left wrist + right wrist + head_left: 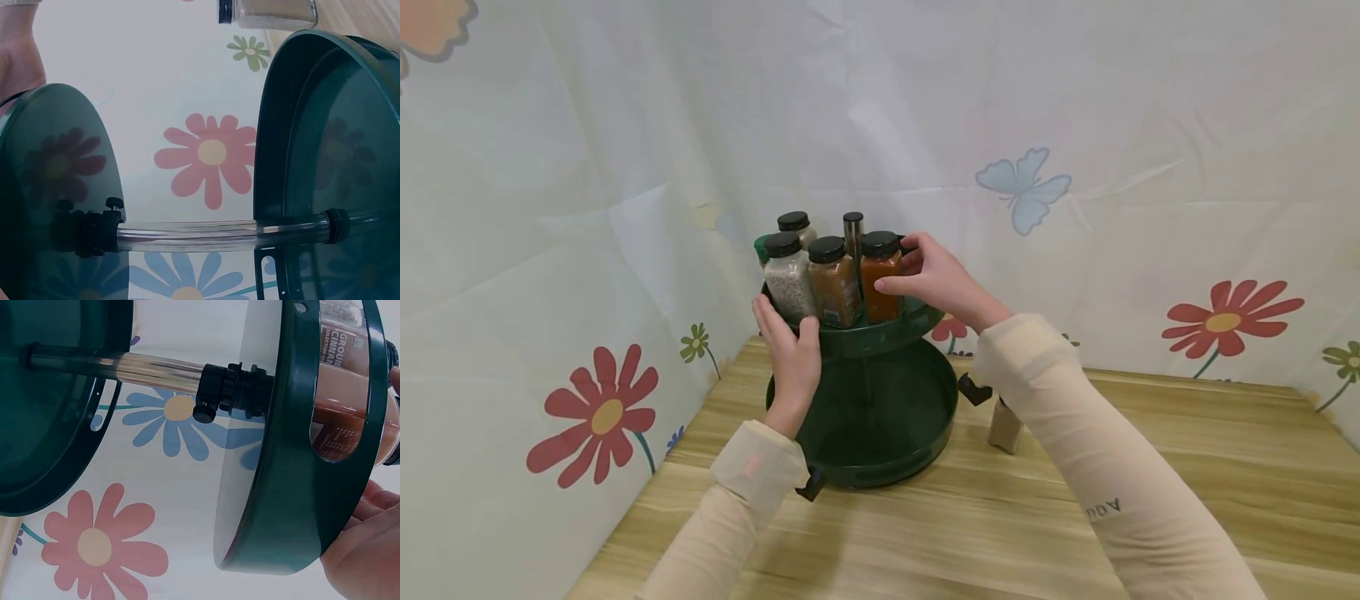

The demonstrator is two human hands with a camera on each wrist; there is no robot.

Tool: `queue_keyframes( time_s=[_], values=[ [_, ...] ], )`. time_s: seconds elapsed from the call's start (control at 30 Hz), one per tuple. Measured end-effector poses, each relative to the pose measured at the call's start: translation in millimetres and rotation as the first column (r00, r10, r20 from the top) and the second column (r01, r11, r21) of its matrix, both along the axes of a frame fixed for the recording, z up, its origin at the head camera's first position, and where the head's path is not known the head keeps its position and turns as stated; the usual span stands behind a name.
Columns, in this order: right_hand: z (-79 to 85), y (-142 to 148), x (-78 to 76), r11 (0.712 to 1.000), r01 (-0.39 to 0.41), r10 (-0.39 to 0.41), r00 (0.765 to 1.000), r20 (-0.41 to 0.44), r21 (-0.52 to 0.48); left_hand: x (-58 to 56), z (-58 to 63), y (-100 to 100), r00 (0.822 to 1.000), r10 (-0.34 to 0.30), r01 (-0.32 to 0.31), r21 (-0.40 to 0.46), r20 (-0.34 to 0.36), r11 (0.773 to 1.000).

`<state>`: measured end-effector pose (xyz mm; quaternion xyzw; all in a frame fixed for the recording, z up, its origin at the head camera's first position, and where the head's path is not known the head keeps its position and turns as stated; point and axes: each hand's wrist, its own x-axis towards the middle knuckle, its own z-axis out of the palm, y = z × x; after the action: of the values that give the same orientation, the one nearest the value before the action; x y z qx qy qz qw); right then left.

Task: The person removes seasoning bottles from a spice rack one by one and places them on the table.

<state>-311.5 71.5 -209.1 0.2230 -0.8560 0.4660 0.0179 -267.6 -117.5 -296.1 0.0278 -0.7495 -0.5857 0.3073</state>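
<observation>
A dark green two-tier rack has an upper tray (880,337) crowded with spice jars. At its right side, my right hand (936,279) holds a jar of orange-red spice (880,292), thumb across the front and fingers behind. My left hand (793,358) rests against the tray's left rim, fingers straight and thumb at the front edge. Between the hands stand a brown spice jar (837,292) and a jar of whitish granules (790,283). In the right wrist view, a "ground" label (337,347) shows through the tray's slot. The left wrist view hides most of my left hand.
The lower tray (880,477) sits below, joined by a metal pole (187,236). Behind the front jars are another black-lidded jar (793,222), a green cap (762,248) and a slim container (853,229). A beige jar (1004,429) stands on the wooden table (970,533).
</observation>
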Motion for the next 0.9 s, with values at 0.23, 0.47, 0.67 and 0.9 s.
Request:
queue_keyframes(
  time_s=[0.23, 0.47, 0.67, 0.9],
  values=[
    [1.2, -5.4, -2.0, 0.999, -0.008, 0.007, 1.0, 0.015, 0.042, 1.5, 0.0, -0.6, 1.0, 0.005, -0.005, -0.006, 0.004, 1.0],
    [1.3, -9.2, -5.1, 0.993, -0.001, 0.001, 1.0, 0.001, 0.12, 2.3, -0.2, -1.4, 1.0, 0.003, -0.003, -0.012, -0.002, 1.0],
    [2.3, -12.3, -4.8, 0.981, 0.014, -0.013, 1.0, -0.004, 0.192, 2.9, -0.7, -2.2, 1.0, -0.002, 0.002, -0.012, -0.011, 1.0],
    [1.8, -14.9, -3.8, 0.969, 0.03, -0.028, 1.0, -0.009, 0.244, 3.7, -0.7, -2.8, 1.0, -0.007, 0.006, -0.025, -0.02, 1.0]
  ],
)
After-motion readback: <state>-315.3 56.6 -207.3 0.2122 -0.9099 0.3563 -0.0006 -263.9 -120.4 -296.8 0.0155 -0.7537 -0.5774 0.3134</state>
